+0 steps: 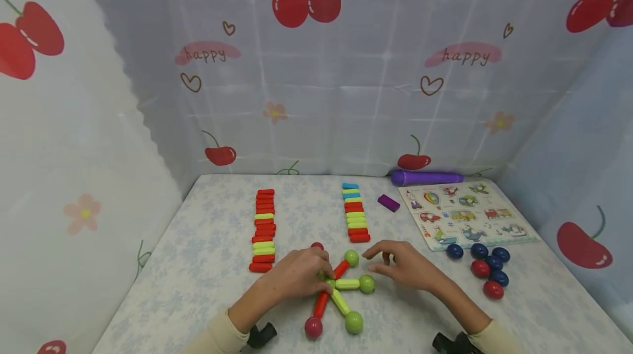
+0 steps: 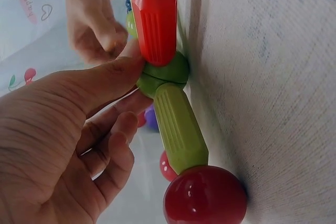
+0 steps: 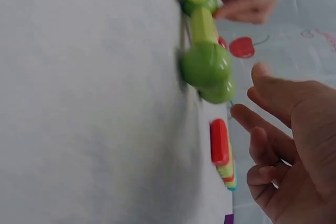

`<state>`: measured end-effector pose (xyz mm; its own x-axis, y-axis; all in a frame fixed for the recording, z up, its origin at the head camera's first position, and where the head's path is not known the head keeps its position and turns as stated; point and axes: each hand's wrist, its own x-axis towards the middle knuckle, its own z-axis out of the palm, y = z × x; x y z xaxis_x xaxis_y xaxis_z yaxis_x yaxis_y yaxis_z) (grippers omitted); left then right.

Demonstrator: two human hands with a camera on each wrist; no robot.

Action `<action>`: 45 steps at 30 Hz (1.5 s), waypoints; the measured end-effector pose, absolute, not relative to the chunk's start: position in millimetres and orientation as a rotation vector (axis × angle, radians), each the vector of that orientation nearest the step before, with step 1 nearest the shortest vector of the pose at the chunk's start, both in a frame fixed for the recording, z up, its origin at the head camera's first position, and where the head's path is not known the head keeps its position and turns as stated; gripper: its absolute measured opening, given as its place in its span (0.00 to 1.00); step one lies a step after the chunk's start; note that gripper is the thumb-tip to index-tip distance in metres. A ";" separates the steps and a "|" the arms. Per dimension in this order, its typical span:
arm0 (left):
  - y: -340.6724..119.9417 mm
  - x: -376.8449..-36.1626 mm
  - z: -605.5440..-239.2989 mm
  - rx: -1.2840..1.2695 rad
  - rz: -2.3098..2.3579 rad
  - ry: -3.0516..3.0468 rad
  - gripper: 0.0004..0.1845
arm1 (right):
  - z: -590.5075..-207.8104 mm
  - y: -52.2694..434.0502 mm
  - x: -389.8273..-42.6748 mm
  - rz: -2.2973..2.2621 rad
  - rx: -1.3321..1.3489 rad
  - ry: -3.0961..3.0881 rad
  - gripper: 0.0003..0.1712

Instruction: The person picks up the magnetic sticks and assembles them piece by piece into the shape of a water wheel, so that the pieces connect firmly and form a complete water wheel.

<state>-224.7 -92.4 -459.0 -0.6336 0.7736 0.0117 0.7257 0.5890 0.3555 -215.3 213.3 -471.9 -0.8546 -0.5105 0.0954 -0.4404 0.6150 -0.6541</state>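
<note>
I note both forearms in cream long sleeves, the left sleeve [image 1: 217,337] and right sleeve [image 1: 494,337] ending at the wrists, each wrist carrying a small black camera unit [image 1: 261,335], hands bare, no rings.

Bare worktop [image 1: 198,266] lies open toward nine o'clock of the rod-and-ball figure [image 1: 341,288]; two stick rows [image 1: 264,230] [image 1: 354,212] block twelve, loose balls [image 1: 487,269] crowd three

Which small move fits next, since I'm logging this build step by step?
Probably the right hand reaches to a spare stick in the near row. It hovers open beside the star, holding nothing, while the left hand pins the hub.
</note>
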 end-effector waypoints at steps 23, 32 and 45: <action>-111.6 -246.7 -461.4 1.094 0.662 2.847 0.10 | -484.6 190.4 -271.7 -0.739 -0.509 3.043 0.09; -111.5 -255.1 -475.0 0.993 0.695 2.866 0.12 | -480.7 182.6 -266.3 -0.850 -0.535 2.915 0.09; -115.0 -257.7 -473.9 0.990 0.726 2.821 0.08 | -469.4 151.3 -245.7 -0.988 -0.738 2.776 0.08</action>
<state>-257.7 -115.0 -473.9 -0.7908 0.6051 0.0919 0.5743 0.6818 0.4532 -245.7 151.3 -469.4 -0.8770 -0.4763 0.0630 -0.4089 0.6712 -0.6183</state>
